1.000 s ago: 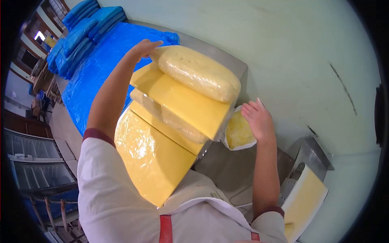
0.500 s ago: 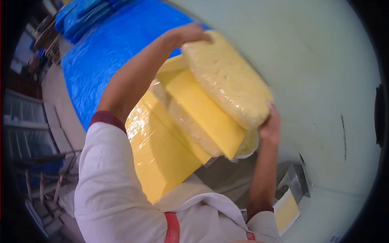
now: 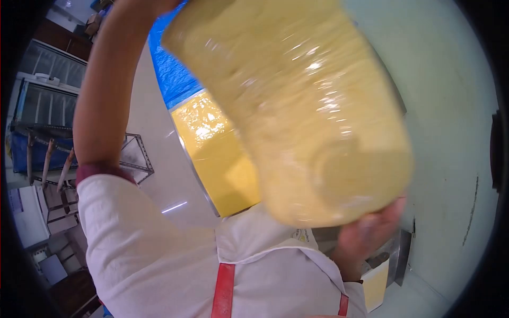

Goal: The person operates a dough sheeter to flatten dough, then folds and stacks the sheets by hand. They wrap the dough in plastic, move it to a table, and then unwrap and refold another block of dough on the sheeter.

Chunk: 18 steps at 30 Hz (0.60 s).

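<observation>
A big pale-yellow slab [image 3: 297,106], which looks like dough wrapped in clear plastic film, is raised close to the camera and fills the upper middle of the head view. My left hand [image 3: 165,5] is at its upper left corner, mostly cut off by the top edge of the frame. At the lower right end, my right hand [image 3: 368,230] grips the slab's rim, with its fingers blurred. Behind the slab, a shiny yellow surface [image 3: 222,169] shows on the worktable, beside blue plastic sheeting [image 3: 175,66]. The other yellow pieces are hidden behind the slab.
A pale green wall [image 3: 445,132] runs along the right side. A metal piece with a yellow panel [image 3: 375,286] is low at the right. On the left stand a metal frame [image 3: 139,159] and glass-fronted cabinets [image 3: 50,100] beyond the floor.
Both hands have lifted the wrapped slab up and closer to the camera, away from the yellow pieces. The view has shifted, showing more floor on the left.
</observation>
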Each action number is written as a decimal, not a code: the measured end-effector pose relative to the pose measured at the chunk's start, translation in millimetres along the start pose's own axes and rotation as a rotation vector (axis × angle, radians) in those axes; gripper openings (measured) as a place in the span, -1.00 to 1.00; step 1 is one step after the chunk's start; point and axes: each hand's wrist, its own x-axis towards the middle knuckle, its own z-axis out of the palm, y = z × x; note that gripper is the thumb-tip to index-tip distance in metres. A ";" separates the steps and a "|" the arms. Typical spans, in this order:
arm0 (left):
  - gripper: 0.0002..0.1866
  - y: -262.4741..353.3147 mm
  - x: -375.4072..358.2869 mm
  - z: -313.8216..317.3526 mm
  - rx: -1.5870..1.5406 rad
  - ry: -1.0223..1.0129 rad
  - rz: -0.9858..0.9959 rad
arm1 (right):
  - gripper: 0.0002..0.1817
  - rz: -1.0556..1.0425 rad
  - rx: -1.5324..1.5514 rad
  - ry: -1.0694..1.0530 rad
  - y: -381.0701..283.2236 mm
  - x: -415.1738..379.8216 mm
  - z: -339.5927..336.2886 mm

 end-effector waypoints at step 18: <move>-0.45 -209.7 -143.6 129.7 0.738 0.326 -0.149 | -0.72 0.636 -0.226 -0.125 106.8 -46.3 -64.1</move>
